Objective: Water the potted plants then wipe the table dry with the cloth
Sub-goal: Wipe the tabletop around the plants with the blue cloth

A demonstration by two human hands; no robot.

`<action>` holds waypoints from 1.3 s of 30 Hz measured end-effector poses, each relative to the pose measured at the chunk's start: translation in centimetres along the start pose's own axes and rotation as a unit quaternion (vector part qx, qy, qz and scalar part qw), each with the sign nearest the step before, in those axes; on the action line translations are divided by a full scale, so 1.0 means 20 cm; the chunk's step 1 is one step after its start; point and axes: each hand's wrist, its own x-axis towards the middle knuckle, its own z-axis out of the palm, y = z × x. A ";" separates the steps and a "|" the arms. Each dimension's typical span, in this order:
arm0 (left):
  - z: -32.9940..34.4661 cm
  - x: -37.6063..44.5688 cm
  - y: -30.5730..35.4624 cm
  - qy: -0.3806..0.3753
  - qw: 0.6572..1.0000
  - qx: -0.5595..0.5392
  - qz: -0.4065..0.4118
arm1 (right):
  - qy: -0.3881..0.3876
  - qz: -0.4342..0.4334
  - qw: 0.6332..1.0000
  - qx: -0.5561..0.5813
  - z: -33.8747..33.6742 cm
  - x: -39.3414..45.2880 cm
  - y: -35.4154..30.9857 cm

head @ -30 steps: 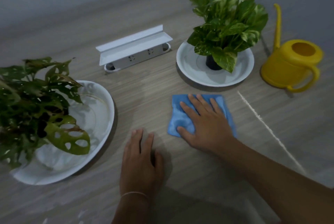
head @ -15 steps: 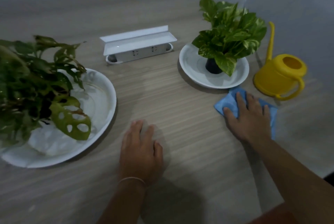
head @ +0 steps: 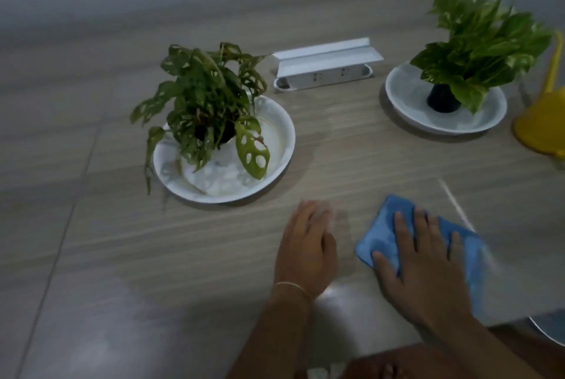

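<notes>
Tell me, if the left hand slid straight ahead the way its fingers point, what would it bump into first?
The left hand lies flat on the table, fingers pointing away and slightly right. Bare tabletop lies ahead; the first thing on that line looks like the white power strip, passing right of the holey-leaved plant's plate. Depth is uncertain.

Cut off, covered and blurred

The yellow watering can (head: 541,125) runs off the right edge, its handle and opening unseen. The right hand (head: 419,268) covers much of the blue cloth (head: 379,241). The left hand (head: 307,244) has smeared fingertips; a pale curved rim (head: 547,332) is cropped.
</notes>
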 end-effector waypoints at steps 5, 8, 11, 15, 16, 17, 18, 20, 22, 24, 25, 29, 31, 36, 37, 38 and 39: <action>-0.42 -0.37 -0.16 0.108 0.993 -0.037 -0.030 | -0.007 -0.118 0.993 0.000 0.04 -0.25 -0.40; -0.70 -0.50 -0.43 0.108 0.988 0.048 -0.100 | -0.027 -0.187 0.982 0.003 0.06 -0.34 -0.66; -0.94 -0.59 -0.65 0.103 0.975 0.112 -0.159 | -0.041 -0.255 0.966 0.006 0.07 -0.40 -0.94; -1.17 -0.70 -0.87 0.141 0.953 0.151 -0.220 | -0.048 -0.327 0.944 0.020 0.09 -0.47 -1.28; -1.20 -0.74 -0.91 0.147 0.948 0.153 -0.238 | -0.051 -0.344 0.937 0.023 0.09 -0.49 -1.36; -1.20 -0.78 -0.93 0.149 0.944 0.153 -0.251 | -0.053 -0.360 0.931 0.025 0.10 -0.51 -1.44; -1.20 -0.82 -0.95 0.154 0.942 0.152 -0.258 | -0.054 -0.375 0.925 0.025 0.10 -0.53 -1.51; -1.18 -0.87 -0.94 0.171 0.940 0.143 -0.259 | -0.057 -0.402 0.914 0.023 0.11 -0.56 -1.64; -1.18 -0.86 -0.93 0.188 0.936 0.130 -0.269 | -0.059 -0.425 0.903 0.021 0.12 -0.56 -1.76; -1.20 -0.84 -0.92 0.221 0.922 0.094 -0.304 | -0.060 -0.447 0.892 0.014 0.13 -0.55 -1.85; -1.21 -0.84 -0.92 0.239 0.915 0.072 -0.318 | -0.060 -0.453 0.889 0.010 0.14 -0.54 -1.88; -1.24 -0.84 -0.92 0.245 0.916 0.043 -0.315 | -0.059 -0.459 0.886 0.018 0.15 -0.51 -1.91; -1.23 -0.85 -0.93 0.239 0.919 0.047 -0.309 | -0.061 -0.458 0.886 0.046 0.15 -0.51 -1.88; -1.18 -0.87 -0.92 0.202 0.938 0.093 -0.267 | -0.060 -0.457 0.882 0.100 0.15 -0.46 -1.60; -1.16 -0.85 -0.90 0.187 0.943 0.106 -0.252 | -0.059 -0.449 0.885 0.105 0.14 -0.45 -1.50; -1.13 -0.84 -0.87 0.173 0.949 0.116 -0.238 | -0.059 -0.437 0.891 0.106 0.14 -0.42 -1.39; -1.10 -0.81 -0.84 0.155 0.955 0.122 -0.223 | -0.056 -0.424 0.898 0.106 0.13 -0.40 -1.27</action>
